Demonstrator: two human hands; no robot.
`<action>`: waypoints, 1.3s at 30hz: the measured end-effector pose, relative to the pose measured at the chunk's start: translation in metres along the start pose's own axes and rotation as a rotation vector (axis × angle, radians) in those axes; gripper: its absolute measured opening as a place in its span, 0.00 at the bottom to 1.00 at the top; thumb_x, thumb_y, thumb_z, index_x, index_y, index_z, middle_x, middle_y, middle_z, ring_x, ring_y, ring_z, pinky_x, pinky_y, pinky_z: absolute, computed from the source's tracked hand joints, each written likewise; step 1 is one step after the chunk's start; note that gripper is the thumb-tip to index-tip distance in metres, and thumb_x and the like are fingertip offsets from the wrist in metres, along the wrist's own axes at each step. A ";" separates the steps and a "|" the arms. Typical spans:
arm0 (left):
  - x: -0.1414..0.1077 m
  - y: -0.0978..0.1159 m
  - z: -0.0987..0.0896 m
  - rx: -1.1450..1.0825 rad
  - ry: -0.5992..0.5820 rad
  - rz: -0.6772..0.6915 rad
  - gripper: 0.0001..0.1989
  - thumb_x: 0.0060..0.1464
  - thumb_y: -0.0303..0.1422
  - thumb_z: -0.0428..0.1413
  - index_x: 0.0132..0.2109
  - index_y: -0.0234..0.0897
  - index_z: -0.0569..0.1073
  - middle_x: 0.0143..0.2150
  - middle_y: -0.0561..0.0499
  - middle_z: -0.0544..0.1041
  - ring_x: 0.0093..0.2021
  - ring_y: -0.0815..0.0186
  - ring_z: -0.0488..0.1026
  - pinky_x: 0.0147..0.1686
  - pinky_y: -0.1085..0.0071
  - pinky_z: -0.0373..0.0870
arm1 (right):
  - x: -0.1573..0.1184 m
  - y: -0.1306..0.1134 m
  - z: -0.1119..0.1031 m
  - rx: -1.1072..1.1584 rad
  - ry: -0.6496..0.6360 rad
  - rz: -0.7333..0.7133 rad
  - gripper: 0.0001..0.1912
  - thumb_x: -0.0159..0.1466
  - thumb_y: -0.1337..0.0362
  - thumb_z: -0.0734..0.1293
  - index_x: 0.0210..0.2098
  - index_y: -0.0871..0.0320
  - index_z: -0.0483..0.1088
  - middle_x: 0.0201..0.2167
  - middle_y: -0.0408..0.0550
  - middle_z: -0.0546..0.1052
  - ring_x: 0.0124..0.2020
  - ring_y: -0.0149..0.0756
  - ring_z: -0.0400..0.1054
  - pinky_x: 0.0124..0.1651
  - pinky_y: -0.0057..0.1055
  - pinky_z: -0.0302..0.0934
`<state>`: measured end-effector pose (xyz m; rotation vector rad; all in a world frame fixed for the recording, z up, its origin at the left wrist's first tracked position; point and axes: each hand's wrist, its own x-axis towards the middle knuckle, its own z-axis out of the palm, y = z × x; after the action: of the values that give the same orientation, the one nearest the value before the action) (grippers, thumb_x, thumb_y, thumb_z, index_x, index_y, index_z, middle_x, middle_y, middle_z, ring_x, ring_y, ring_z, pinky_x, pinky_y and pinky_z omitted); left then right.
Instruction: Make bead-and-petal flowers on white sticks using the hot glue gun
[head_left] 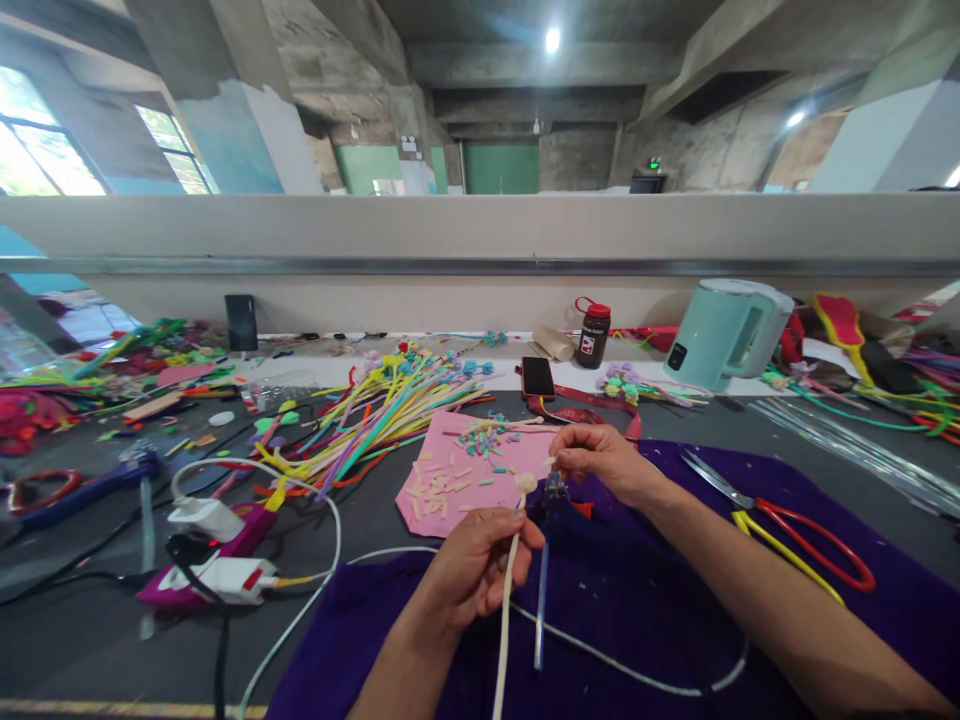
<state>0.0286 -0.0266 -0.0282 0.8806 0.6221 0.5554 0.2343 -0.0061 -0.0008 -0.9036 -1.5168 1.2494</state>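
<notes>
In the head view my left hand [484, 560] is closed round a long cream stem [505, 630], just below the pale, rounded bud [525, 483] at its top. My right hand [596, 460] is pinched by the tip of a glue gun [555, 487], with a small pale piece between thumb and finger. A clear glue stick [541, 610] hangs down from the gun. Behind my hands lies a pink sheet [411, 490] with short cream pieces [435, 490] and a small pile of teal and purple pieces [491, 437].
Scissors [750, 502] lie on the purple cloth [675, 600] at the right. Plugs in a power strip [172, 590] and a white cable stand left. Coloured stems [390, 410], a phone [537, 377], a bottle [593, 335] and a kettle [724, 335] are behind.
</notes>
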 end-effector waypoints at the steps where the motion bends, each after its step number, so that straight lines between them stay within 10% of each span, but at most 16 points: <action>1: 0.000 0.000 0.000 0.001 0.001 -0.004 0.14 0.50 0.34 0.49 0.28 0.26 0.73 0.12 0.52 0.69 0.06 0.77 0.56 0.04 0.84 0.46 | 0.000 -0.001 0.000 -0.003 -0.001 -0.013 0.07 0.53 0.64 0.67 0.28 0.62 0.69 0.22 0.42 0.70 0.20 0.24 0.59 0.22 0.21 0.52; 17: 0.002 -0.008 -0.007 0.057 -0.007 -0.050 0.17 0.49 0.36 0.48 0.21 0.28 0.71 0.09 0.50 0.66 0.06 0.75 0.57 0.06 0.80 0.48 | -0.001 -0.002 0.006 -0.070 -0.060 -0.147 0.07 0.54 0.63 0.67 0.26 0.61 0.69 0.27 0.44 0.67 0.28 0.29 0.59 0.30 0.27 0.54; 28: 0.004 -0.009 0.006 0.507 0.174 -0.093 0.17 0.47 0.38 0.47 0.15 0.34 0.64 0.07 0.55 0.64 0.05 0.76 0.53 0.06 0.79 0.45 | 0.001 -0.004 -0.008 -0.178 -0.192 -0.147 0.10 0.54 0.59 0.67 0.26 0.61 0.70 0.30 0.46 0.69 0.34 0.34 0.62 0.37 0.31 0.58; 39: 0.003 -0.009 0.004 0.367 0.129 -0.070 0.19 0.48 0.38 0.46 0.15 0.34 0.64 0.07 0.53 0.64 0.04 0.75 0.52 0.05 0.79 0.42 | 0.001 0.001 -0.009 -0.153 -0.217 -0.117 0.10 0.54 0.59 0.67 0.25 0.61 0.70 0.30 0.46 0.68 0.34 0.33 0.62 0.37 0.31 0.58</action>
<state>0.0356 -0.0313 -0.0348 1.1679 0.8870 0.4435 0.2427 -0.0020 -0.0015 -0.7827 -1.8311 1.1881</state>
